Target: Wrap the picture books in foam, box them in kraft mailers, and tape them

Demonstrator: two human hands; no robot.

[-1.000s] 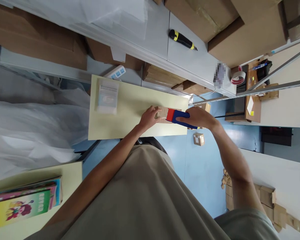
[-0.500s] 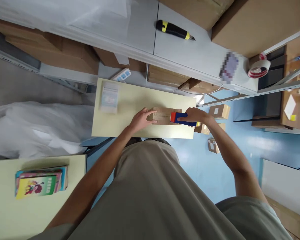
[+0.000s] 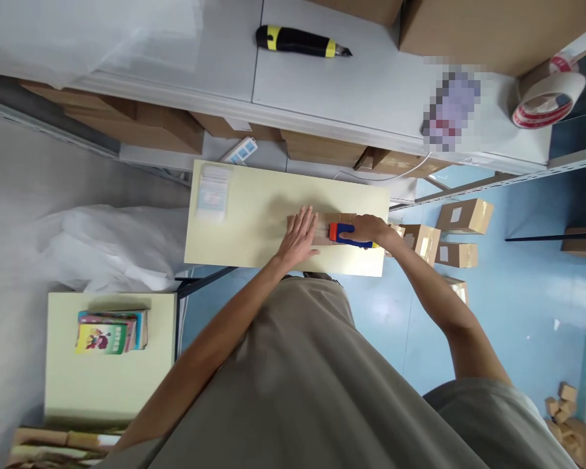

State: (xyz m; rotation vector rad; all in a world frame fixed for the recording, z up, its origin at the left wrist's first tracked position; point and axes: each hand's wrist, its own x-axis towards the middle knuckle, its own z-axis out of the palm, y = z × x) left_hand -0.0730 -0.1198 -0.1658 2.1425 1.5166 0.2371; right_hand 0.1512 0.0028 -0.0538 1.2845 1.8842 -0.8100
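Note:
On the pale yellow table (image 3: 254, 228) lies a small brown cardboard box (image 3: 323, 228). My left hand (image 3: 299, 236) rests flat on the box's left part, fingers stretched out and thumb apart. Wrapped in my right hand (image 3: 370, 229) is a blue hand-held tool (image 3: 346, 233) with an orange-red front end and a bit of yellow at the back; its exact kind is unclear. That front end is at the top of the box's right half. My two hands cover much of the box.
A stack of small clear-wrapped cards (image 3: 213, 192) lies on the table's left end. On the grey shelf ahead are a utility knife (image 3: 303, 42), a blurred phone-like object (image 3: 452, 111) and a tape roll (image 3: 548, 101). Cartons (image 3: 463, 216) stand on the blue floor; booklets (image 3: 102, 337) lie lower left.
My left hand has gone from gripping the box's left end to lying flat on top, farther right. The tool in my right hand has shifted slightly left. The whole view has shifted.

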